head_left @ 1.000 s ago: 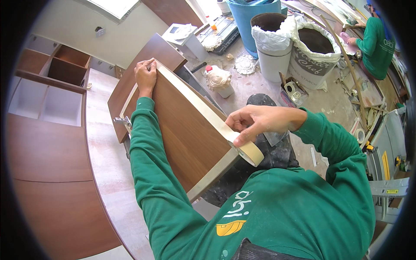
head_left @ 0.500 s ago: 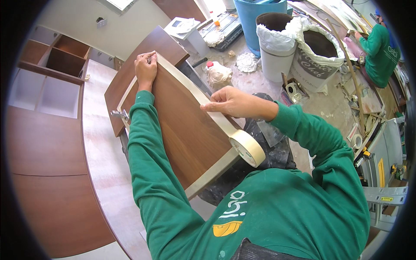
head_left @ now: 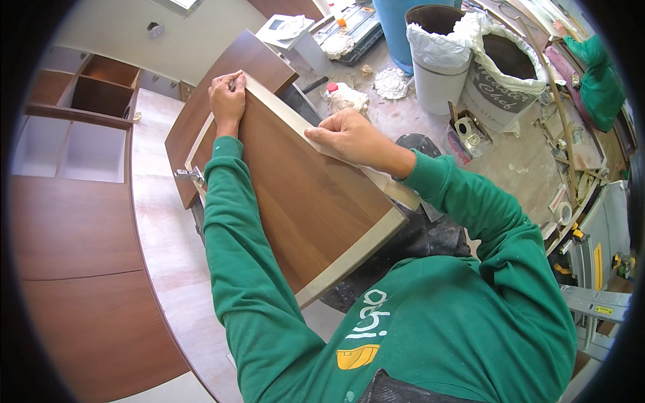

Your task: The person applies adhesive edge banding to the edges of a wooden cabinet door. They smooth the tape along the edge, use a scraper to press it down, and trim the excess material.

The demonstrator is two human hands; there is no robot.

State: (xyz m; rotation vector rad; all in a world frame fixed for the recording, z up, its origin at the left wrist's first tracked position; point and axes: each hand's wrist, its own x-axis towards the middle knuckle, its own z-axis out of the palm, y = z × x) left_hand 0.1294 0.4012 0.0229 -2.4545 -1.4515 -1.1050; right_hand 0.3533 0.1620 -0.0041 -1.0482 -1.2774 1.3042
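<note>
A brown wooden cabinet door (head_left: 302, 195) is tilted before me, with pale masking tape (head_left: 272, 107) along its borders. My left hand (head_left: 227, 102) is closed round its far corner, where the tape strip begins. My right hand (head_left: 356, 140) is closed at the right edge, thumb along the tape, curled fingers partly hidden. The tape roll (head_left: 403, 192) hangs below my right wrist, mostly covered by the arm. A metal hinge (head_left: 191, 175) sticks out on the door's left side, beside my left forearm.
Another brown panel (head_left: 252, 57) lies beneath the door's far end. A long whitish board (head_left: 161, 201) and brown cabinets (head_left: 77, 228) stand left. Lined bins (head_left: 440, 74), a small box (head_left: 470, 134) and scraps are on the floor. Another person in green (head_left: 598, 87) works at far right.
My right hand has slid a little left along the door's edge. The tape roll has swung from the near corner to under my right wrist. My left hand stays at the far corner.
</note>
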